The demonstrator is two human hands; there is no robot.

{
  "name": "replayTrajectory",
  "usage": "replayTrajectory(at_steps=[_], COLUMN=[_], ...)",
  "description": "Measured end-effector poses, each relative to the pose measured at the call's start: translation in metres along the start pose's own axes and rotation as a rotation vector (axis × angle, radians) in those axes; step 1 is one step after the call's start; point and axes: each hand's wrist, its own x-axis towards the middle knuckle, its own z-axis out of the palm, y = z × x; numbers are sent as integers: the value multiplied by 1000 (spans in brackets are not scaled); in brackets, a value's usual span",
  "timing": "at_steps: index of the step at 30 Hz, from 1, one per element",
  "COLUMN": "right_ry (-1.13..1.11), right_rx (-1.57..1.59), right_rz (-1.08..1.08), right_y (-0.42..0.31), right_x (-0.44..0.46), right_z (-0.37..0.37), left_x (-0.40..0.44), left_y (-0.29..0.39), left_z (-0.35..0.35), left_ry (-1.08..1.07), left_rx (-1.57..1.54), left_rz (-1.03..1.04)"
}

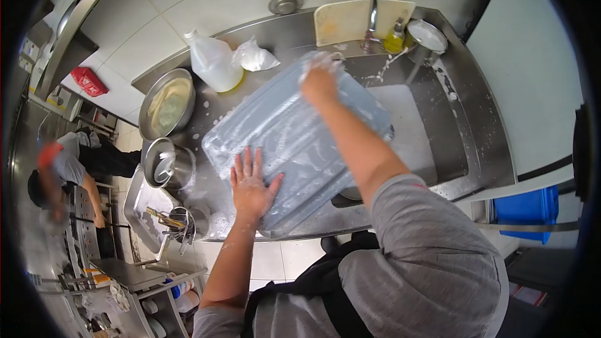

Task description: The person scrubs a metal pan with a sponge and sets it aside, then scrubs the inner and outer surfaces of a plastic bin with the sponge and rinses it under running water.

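A large, flat, grey-blue plastic lid (294, 144), ridged and streaked with suds, lies slanted across the steel counter and the near part of the sink. My left hand (250, 189) rests flat on its lower left part, fingers spread and foamy. Near the lid's far edge, my right hand (320, 84) is closed and pressed down. White foam and blur surround its fingers, so what it grips cannot be made out.
The sink (407, 131) holds a whitish board under a faucet (372, 22). Behind stand a cutting board (338, 22), a yellow soap bottle (395, 36) and a plastic jug (213, 59). Left are a steel bowl (146, 109), a pot (150, 166) and a utensil container (199, 222). Another person (78, 159) bends farther left.
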Motion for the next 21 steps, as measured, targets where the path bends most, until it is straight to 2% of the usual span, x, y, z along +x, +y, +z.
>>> replayTrajectory(at_steps=[2,4,5,7,8,9,11,12,14,15,16,18,20,21], right_ry=[-142,-394,-392,-400,-282,-284,-215,-292,-228,-237,-335,-418,-407,-406], right_rx=[159,551,552,317,218,221,206,151,314,316,412,537,547,549], right_rz=[-115,-313,-301,-268,-216,-217,-74,-116,-273,-274,-385,-209,-72,-81], right_y=[-40,-48,-37,4,28,29,22,-6,-62,-58,-50,-7,54,51], right_x=[-43,-77,-72,-50,-30,-24,-25,-48,-109,-114,-119,-105,-49,-44], right_z=[3,-45,-48,-45,-29,-19,-14,-20,-21,-24,-32,-54,-56,-49], left_x=[1,2,2,3,4,4,2,3,6,6,7,5,4,4], left_y=[-2,-1,0,0,-1,0,-1,-3,-9,-11,-15,-12,-6,-5], left_z=[2,3,3,3,3,4,7,10,16,20,23,20,16,15], left_ry=[2,-2,-4,-28,-29,-18,-21,-8,0,-9,10,32,36,42], left_rx=[-5,1,6,25,32,33,40,43,63,63,45,12,21,29], left_rz=[-5,-36,-25,-52,-51,-50,-44,-35,-28,-32,-28,-42,-79,-113])
